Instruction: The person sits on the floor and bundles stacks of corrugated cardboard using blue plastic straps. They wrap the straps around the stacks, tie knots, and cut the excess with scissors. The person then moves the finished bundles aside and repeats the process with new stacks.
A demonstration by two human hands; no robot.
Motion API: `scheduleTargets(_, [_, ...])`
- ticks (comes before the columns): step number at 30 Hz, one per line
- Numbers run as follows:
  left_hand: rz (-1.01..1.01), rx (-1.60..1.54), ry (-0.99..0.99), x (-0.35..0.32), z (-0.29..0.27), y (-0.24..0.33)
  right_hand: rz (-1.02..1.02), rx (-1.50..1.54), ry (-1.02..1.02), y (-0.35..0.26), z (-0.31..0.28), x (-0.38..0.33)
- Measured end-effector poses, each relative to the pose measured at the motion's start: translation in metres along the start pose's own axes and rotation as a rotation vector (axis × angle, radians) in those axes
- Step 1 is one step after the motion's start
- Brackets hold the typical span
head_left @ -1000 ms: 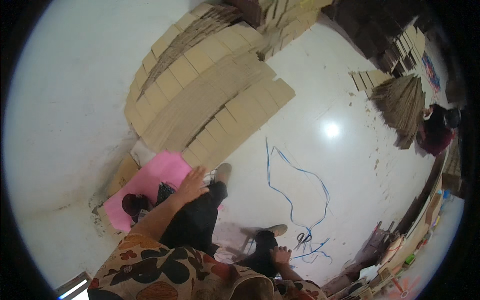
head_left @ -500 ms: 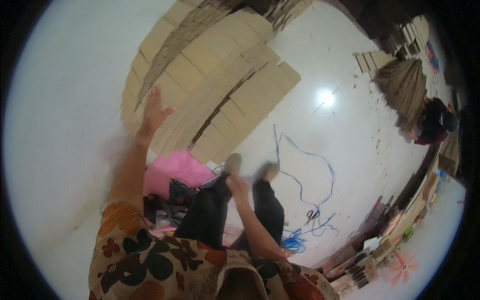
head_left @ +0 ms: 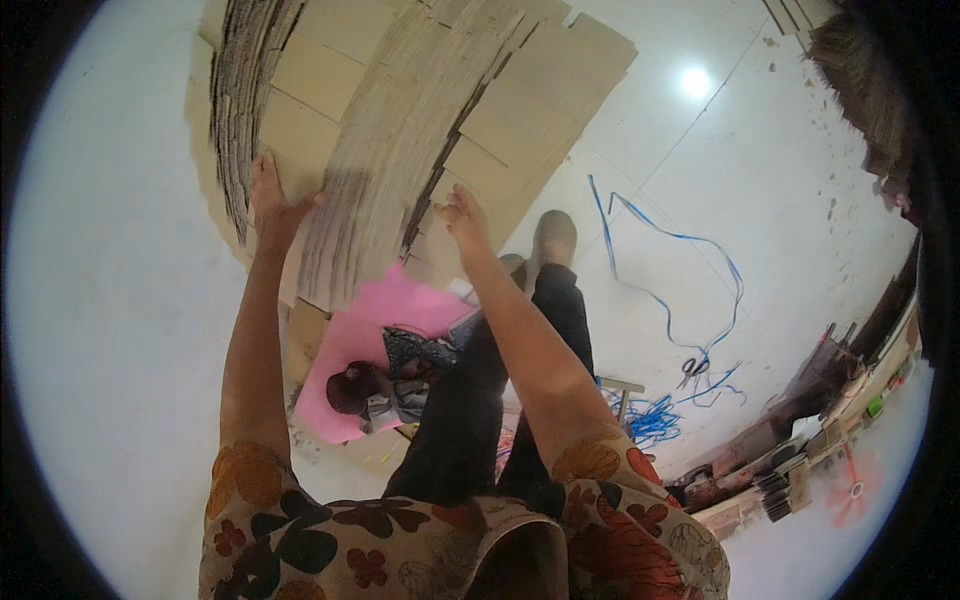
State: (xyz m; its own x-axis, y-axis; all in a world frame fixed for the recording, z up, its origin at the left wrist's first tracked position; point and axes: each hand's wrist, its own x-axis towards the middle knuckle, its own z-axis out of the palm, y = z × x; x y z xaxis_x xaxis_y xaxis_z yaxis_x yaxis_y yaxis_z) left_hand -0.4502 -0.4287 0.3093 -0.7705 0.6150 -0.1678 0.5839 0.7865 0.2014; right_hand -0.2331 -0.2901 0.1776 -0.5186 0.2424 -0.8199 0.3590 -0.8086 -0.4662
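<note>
Long overlapping rows of flat tan cardboard pieces lie ahead of me, their layered edges showing as grey-brown bands. My left hand is over the left part of the rows, thumb spread away from the fingers, with nothing in it. Over the nearer right part is my right hand, its fingers loosely bent and apart, also empty. The dark gap between two rows runs just beyond its fingertips. Whether either hand touches the cardboard I cannot tell.
Beside my legs, a pink sheet carries a dark cap and crumpled cloth. To the right lie a blue strap, scissors and a tangle of blue strapping. More stacked cardboard stands at the far right.
My right hand has risen from beside my leg to over the cardboard. My left hand remains spread over the rows. The view has shifted, and my feet appear in a different stance.
</note>
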Motion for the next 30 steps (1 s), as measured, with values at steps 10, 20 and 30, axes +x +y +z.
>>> scheduleTargets(10, [0.071,0.119,-0.013,-0.001,0.011,-0.028,0.098,0.135,0.041,0.017,0.037,0.091])
scheduleTargets(20, [0.064,0.171,0.037,-0.008,0.011,-0.028,0.135,0.081,0.007,0.016,0.06,0.116])
scheduleTargets(30, [0.069,-0.188,-0.029,-0.005,-0.009,-0.041,0.073,0.249,-0.076,0.02,0.039,0.12])
